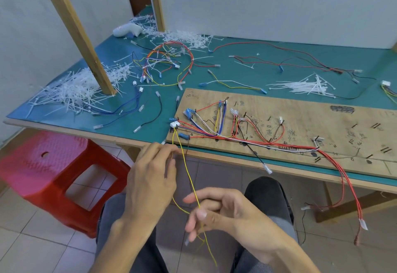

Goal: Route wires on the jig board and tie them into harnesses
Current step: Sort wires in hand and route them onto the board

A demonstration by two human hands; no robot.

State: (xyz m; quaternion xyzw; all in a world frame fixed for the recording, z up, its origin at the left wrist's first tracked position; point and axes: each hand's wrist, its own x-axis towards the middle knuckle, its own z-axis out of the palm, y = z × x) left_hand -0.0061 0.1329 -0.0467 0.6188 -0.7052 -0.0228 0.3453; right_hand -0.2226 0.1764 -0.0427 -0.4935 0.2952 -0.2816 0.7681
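Seen from my head camera: my left hand [150,178] and right hand [221,210] are bare, forearms uncovered, with no sleeves, rings or watch in view. Fingernails are short and plain. Near the bottom edge, grey trousers [266,191] cover both of my knees.

My left hand [150,178] covers where yellow wire [186,171] is pinched. Wire's tail blurs below my right hand [223,212]. Jig board [300,118] cut off at right edge; its pencil markings unreadable.
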